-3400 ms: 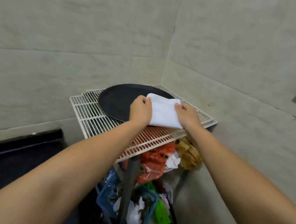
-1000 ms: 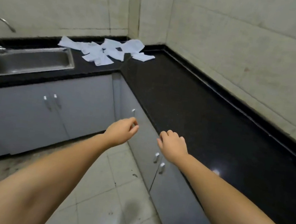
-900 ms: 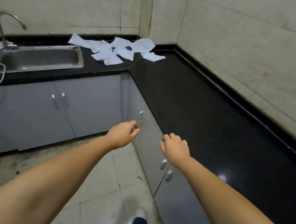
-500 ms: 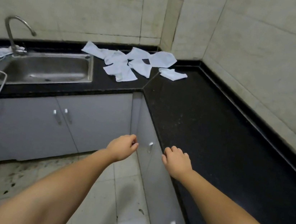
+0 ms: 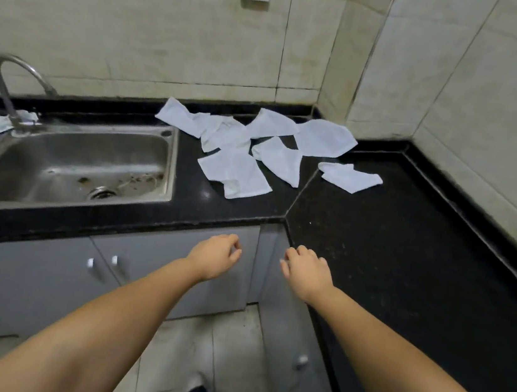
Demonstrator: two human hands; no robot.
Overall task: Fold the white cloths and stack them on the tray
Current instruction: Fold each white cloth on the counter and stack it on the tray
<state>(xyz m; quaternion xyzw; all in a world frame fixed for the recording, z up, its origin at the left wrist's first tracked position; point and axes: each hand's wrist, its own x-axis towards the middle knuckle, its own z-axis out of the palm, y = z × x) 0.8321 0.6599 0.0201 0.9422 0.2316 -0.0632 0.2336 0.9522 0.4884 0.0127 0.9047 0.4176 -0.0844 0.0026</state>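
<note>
Tiled walls (image 5: pixel 140 32), black counter (image 5: pixel 408 248) w/ steel sink (image 5: pixel 74 165)

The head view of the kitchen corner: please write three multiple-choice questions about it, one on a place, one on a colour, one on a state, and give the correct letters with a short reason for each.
1. Where do the loose white cloths lie?
A. inside the sink
B. on the worktop in the corner, to the right of the sink
C. on the floor

2. What colour is the worktop?
A. black
B. white
C. wooden brown

3. What are the two hands doing?
A. both hold a cloth
B. one turns the tap
C. both hold nothing, in the air before the cupboards

Answers:
1 B, the cloths are scattered on the worktop between the sink and the corner wall.
2 A, its surface is dark and speckled.
3 C, the left hand and the right hand are loosely curled with nothing in them, short of the worktop edge.
</note>
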